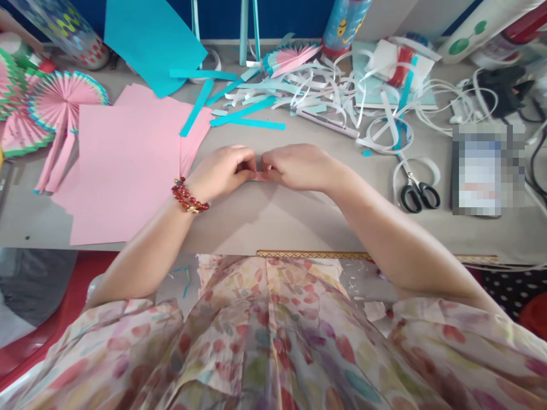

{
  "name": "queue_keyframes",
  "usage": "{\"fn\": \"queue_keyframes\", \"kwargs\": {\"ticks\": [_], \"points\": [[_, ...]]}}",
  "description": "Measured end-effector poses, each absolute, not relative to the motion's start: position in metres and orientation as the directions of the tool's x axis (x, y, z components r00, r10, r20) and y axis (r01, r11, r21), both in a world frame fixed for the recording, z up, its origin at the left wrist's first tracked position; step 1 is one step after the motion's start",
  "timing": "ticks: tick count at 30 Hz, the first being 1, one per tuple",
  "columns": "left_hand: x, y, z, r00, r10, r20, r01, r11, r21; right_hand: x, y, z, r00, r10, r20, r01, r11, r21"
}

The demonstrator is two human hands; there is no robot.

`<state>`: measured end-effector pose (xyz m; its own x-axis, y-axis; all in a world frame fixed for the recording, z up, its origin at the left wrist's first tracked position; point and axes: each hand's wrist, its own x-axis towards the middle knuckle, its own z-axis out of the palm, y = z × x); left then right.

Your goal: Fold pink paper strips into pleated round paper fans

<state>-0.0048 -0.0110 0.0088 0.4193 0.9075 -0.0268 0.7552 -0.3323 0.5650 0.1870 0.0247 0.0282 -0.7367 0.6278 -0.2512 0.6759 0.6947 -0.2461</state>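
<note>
My left hand (pixel 224 171), with a red bead bracelet on its wrist, and my right hand (pixel 299 166) meet at the middle of the grey table (pixel 265 219). Both are closed in a pinch on a small folded piece of pink paper (pixel 259 175), which shows only as a sliver between the fingers. The hands press it down on the tabletop. A stack of pink paper sheets (pixel 123 165) lies just left of my left hand.
Pink pleated paper fans (pixel 55 108) lie at the far left. Teal strips (pixel 248 114) and white paper offcuts (pixel 333 91) litter the back. Black-handled scissors (pixel 416 191) and a phone (pixel 482 171) lie to the right. A teal sheet (pixel 149 40) is at the back.
</note>
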Motion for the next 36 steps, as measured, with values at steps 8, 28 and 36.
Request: {"fn": "queue_keyframes", "kwargs": {"ticks": [8, 28, 36], "points": [[-0.003, -0.013, 0.01, 0.447, 0.895, -0.012, 0.785, -0.385, 0.484, 0.186, 0.024, 0.03, -0.734, 0.627, -0.262, 0.678, 0.697, -0.233], [-0.002, -0.014, 0.011, 0.45, 0.892, -0.048, 0.801, -0.38, 0.463, 0.235, 0.02, 0.027, -0.625, 0.748, -0.223, 0.779, 0.577, -0.247], [-0.001, -0.014, 0.013, 0.445, 0.893, -0.068, 0.81, -0.369, 0.456, 0.236, 0.021, 0.021, -0.661, 0.721, -0.208, 0.747, 0.607, -0.271]]}}
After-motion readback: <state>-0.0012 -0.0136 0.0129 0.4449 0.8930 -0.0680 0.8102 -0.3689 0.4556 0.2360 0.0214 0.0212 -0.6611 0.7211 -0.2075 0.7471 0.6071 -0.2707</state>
